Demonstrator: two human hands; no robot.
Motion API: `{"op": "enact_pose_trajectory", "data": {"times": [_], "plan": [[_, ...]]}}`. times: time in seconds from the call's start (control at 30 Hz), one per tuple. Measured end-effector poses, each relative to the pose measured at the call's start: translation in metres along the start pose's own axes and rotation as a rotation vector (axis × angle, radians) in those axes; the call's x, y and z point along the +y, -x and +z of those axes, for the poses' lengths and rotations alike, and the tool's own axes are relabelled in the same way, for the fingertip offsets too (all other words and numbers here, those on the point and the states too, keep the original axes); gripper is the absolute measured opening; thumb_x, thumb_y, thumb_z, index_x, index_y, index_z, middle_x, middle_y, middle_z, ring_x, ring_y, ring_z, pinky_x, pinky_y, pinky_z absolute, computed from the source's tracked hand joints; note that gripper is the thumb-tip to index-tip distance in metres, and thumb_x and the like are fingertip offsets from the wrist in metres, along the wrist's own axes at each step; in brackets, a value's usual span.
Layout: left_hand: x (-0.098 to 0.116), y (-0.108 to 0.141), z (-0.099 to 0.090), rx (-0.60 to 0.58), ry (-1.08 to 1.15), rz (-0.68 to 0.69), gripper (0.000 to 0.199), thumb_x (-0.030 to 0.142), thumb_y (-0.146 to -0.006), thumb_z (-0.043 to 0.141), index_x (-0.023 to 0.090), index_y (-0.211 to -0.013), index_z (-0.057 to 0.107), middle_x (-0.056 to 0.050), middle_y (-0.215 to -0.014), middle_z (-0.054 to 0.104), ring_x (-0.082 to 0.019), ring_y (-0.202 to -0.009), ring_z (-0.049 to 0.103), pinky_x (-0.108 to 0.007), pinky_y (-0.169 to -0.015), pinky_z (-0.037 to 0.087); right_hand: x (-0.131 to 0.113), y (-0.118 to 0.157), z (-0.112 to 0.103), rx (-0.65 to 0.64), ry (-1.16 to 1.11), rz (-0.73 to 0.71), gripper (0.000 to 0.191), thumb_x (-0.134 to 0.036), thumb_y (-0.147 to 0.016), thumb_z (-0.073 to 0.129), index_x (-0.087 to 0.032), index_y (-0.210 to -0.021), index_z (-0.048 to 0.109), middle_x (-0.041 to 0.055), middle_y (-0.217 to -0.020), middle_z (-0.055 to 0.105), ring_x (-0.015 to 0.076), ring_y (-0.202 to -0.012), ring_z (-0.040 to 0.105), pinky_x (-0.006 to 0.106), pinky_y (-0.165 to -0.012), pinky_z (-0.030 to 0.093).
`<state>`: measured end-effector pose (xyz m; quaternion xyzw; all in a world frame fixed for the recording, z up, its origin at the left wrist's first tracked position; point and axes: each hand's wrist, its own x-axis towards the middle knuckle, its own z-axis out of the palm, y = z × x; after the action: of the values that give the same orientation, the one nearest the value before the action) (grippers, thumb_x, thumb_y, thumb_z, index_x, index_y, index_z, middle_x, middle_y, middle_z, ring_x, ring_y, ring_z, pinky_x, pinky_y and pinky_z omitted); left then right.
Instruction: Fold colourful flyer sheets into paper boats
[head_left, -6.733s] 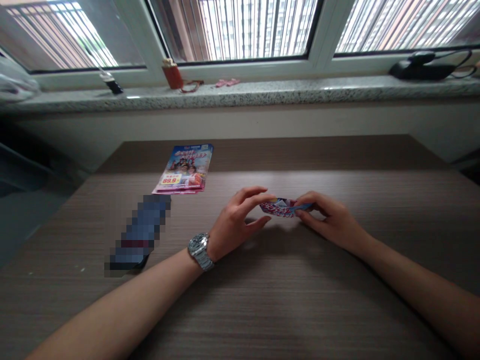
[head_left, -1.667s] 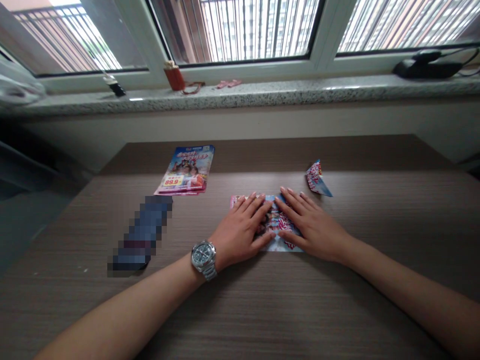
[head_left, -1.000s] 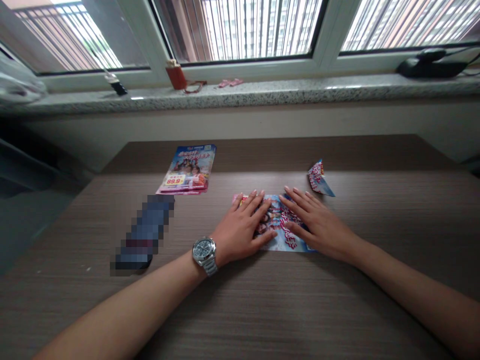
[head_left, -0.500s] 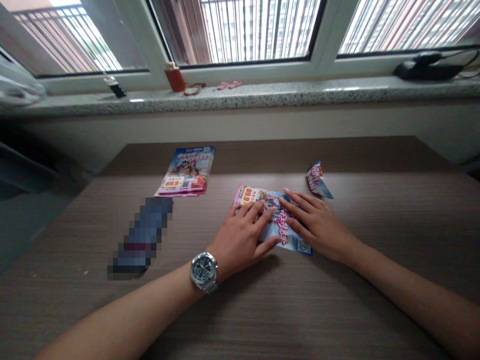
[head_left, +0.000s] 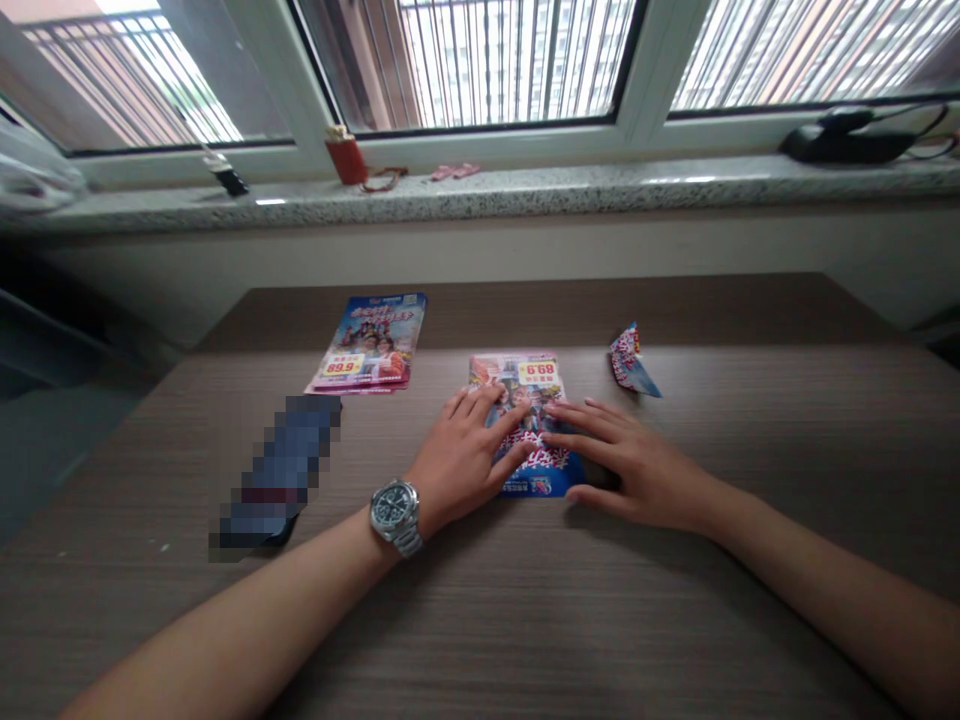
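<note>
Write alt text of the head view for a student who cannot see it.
A left hand rests on a flyer, its print upside down, on a brown table; the right hand partly covers the flyer's right edge. A stack of flyers lies to the left, a folded paper to the right.

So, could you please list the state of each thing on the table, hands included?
Flyer: flat, printing upside down
Folded paper: creased, unheld
Flyer stack: flat, slightly uneven
Pixelated dark object: lying, details unclear
Left hand: spread on flyer
Right hand: open, fingertips over flyer
</note>
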<state>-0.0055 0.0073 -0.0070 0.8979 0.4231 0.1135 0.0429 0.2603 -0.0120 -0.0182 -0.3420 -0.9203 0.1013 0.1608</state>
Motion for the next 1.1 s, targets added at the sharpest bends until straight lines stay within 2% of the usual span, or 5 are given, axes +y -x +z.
{"op": "enact_pose_trajectory", "data": {"times": [0.23, 0.5, 0.67, 0.97, 1.1], "plan": [[-0.007, -0.003, -0.007, 0.012, 0.094, 0.061, 0.053, 0.054, -0.101, 0.045, 0.026, -0.146, 0.048, -0.011, -0.154, 0.041, -0.03, -0.142, 0.038, -0.052, -0.119, 0.032, 0.004, 0.002, 0.001, 0.04, -0.091, 0.031, 0.058, -0.044, -0.091, 0.067, -0.028, -0.144, 0.052, 0.0105, -0.153, 0.05, 0.0291, -0.14, 0.047, 0.056, -0.117, 0.037], [-0.014, -0.002, -0.011, -0.095, 0.171, 0.225, 0.08, 0.071, -0.084, 0.062, 0.029, -0.149, 0.044, -0.012, -0.157, 0.04, -0.035, -0.143, 0.039, -0.054, -0.118, 0.034, 0.009, 0.004, 0.001, 0.073, -0.189, 0.07, 0.047, -0.037, -0.094, 0.064, -0.027, -0.139, 0.056, 0.0109, -0.15, 0.052, 0.0289, -0.139, 0.048, 0.052, -0.115, 0.041], [-0.014, -0.003, -0.007, -0.084, 0.188, 0.207, 0.073, 0.066, -0.086, 0.062, 0.03, -0.147, 0.045, -0.011, -0.155, 0.042, -0.034, -0.142, 0.041, -0.054, -0.117, 0.035, 0.009, 0.004, 0.001, 0.072, -0.185, 0.064, 0.06, -0.042, -0.085, 0.074, -0.029, -0.141, 0.055, 0.0113, -0.151, 0.05, 0.0325, -0.139, 0.047, 0.055, -0.114, 0.041], [-0.016, -0.003, -0.004, -0.041, 0.209, 0.21, 0.057, 0.056, -0.092, 0.06, 0.029, -0.142, 0.052, -0.01, -0.152, 0.047, -0.032, -0.139, 0.045, -0.053, -0.115, 0.037, 0.01, 0.004, 0.005, 0.116, -0.196, 0.068, 0.046, -0.036, -0.092, 0.067, -0.027, -0.136, 0.058, 0.0122, -0.145, 0.056, 0.0303, -0.135, 0.051, 0.052, -0.112, 0.044], [-0.016, -0.004, -0.008, -0.03, 0.232, 0.218, 0.065, 0.063, -0.089, 0.06, 0.028, -0.143, 0.051, -0.012, -0.15, 0.05, -0.034, -0.138, 0.047, -0.054, -0.112, 0.039, 0.007, 0.001, 0.001, 0.133, -0.229, 0.079, 0.038, -0.033, -0.095, 0.062, -0.026, -0.133, 0.059, 0.0113, -0.141, 0.06, 0.0278, -0.134, 0.053, 0.048, -0.113, 0.044]]}}
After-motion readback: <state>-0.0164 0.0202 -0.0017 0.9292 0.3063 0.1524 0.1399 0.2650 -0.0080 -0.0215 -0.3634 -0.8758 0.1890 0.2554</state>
